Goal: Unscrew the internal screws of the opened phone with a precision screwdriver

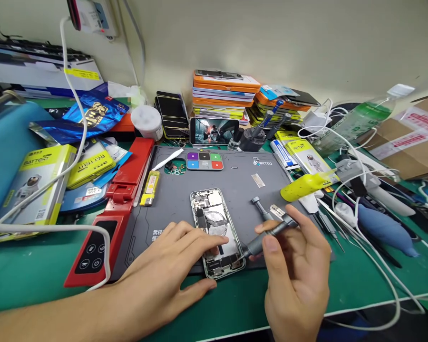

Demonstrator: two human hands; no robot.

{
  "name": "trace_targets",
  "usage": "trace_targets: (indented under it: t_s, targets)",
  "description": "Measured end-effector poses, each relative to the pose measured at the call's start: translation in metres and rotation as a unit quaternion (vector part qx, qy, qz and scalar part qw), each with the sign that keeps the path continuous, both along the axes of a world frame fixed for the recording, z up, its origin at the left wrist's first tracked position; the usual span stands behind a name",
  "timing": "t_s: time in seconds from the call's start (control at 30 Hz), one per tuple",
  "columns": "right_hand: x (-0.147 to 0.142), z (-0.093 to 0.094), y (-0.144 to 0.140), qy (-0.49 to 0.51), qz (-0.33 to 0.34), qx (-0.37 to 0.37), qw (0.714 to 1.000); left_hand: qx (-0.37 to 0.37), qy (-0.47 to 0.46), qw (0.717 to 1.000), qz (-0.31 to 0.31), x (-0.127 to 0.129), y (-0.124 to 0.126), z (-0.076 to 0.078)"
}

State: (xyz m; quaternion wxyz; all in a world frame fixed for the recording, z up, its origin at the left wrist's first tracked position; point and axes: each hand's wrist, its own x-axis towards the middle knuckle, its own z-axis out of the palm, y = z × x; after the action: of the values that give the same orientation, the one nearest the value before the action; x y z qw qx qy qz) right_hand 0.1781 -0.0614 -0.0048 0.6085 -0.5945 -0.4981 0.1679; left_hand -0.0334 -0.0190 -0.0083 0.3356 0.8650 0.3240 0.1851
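I take the grey work mat (185,199) as my landmark; the opened phone (216,228) lies near the middle of it, back frame up with its insides exposed, its lower end close to the mat's near edge. My left hand (171,266) rests flat and released on the mat, fingers spread, their tips pressing the phone's left side, I judge to keep it from sliding under the tool. My right hand (296,270) is clenched around a grey screwdriver (271,232), pinched between thumb and fingers like a pen; the tip slants down to the phone's lower right corner, a hold that I think favours fine turning; whether the tip is seated in a screw I cannot tell. A second small driver (258,205) lies on the mat just right of the phone; a yellow lighter (150,187) sits on the mat's left part; a colour-buttoned block (204,160) sits at its far edge.
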Motion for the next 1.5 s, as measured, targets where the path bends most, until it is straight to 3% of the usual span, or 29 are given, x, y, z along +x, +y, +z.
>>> trace_targets:
  t_s: [0.17, 0.3, 0.4, 0.47, 0.53, 0.6, 0.73, 0.93, 1.2, 1.37, 1.5]
  targets:
    - [-0.004, -0.002, -0.002, -0.021, 0.017, -0.011, 1.000, -0.013, 0.003, 1.000, -0.008, 0.000, 0.000, 0.002]
    - [-0.002, 0.001, 0.001, 0.079, 0.034, -0.016, 0.996, -0.014, 0.007, 0.999, -0.028, 0.002, 0.000, 0.005]
    - [0.017, 0.007, 0.006, 0.104, -0.008, 0.022, 0.994, -0.024, 0.006, 0.999, -0.026, 0.003, 0.000, 0.006]
    - [0.040, 0.013, 0.009, 0.021, -0.053, 0.011, 0.998, -0.026, 0.004, 0.999, -0.026, 0.004, 0.000, 0.006]
    - [0.064, 0.018, 0.013, -0.131, -0.102, -0.052, 0.985, -0.021, 0.000, 0.999, -0.026, 0.004, 0.000, 0.005]
    - [0.085, 0.021, 0.017, -0.240, -0.075, -0.127, 0.959, -0.016, -0.003, 1.000, -0.027, 0.003, 0.000, 0.003]
    - [0.101, 0.021, 0.025, -0.315, -0.044, -0.153, 0.936, 0.003, 0.002, 1.000, -0.026, 0.003, -0.001, -0.001]
    - [0.096, 0.011, 0.041, -0.396, 0.018, -0.144, 0.907, 0.059, -0.001, 0.997, -0.050, 0.000, 0.004, -0.003]
    - [0.073, 0.007, 0.034, -0.463, 0.022, -0.084, 0.882, 0.061, -0.031, 0.996, -0.057, -0.001, 0.004, -0.005]
    - [0.050, 0.010, 0.029, -0.426, 0.020, -0.078, 0.901, 0.054, -0.022, 0.993, -0.099, -0.003, 0.003, -0.001]
    - [0.033, 0.010, 0.022, -0.334, -0.017, -0.034, 0.942, 0.125, -0.013, 0.986, -0.114, -0.001, 0.003, 0.001]
